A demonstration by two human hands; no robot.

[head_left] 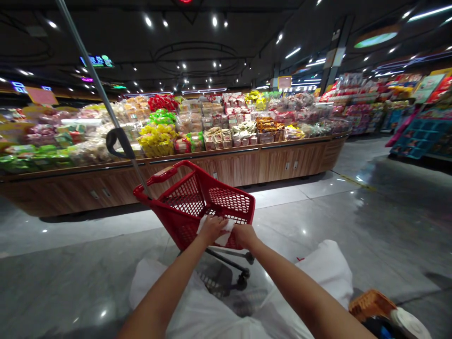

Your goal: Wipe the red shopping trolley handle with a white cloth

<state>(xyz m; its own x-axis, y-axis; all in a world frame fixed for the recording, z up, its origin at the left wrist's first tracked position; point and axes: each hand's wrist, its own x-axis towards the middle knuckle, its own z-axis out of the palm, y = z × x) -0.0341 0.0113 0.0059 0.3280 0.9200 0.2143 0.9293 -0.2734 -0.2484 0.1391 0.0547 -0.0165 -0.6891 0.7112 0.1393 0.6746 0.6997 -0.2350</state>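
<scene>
A red plastic shopping cart (231, 200) with lattice sides stands before me, its push handle pointing away to the left. Bunched under the fingers of my left hand (213, 228) is a white cloth (223, 238), pressed on the near side of the basket. Just to the right, my right hand (245, 235) is closed at the basket's near right corner, against the cloth's edge; its fingertips are partly hidden. A long grey metal pole (93, 75) with a black loop grip (120, 143) rises, tilted, from beside the cart's handle.
Behind the cart runs a long wooden display counter (240, 167) heaped with packaged snacks. Teal shelving (411, 134) stands at the right. Near my right knee on the grey tiled floor (300, 212) are an orange basket-like object (370, 303) and a round white lid (409, 322).
</scene>
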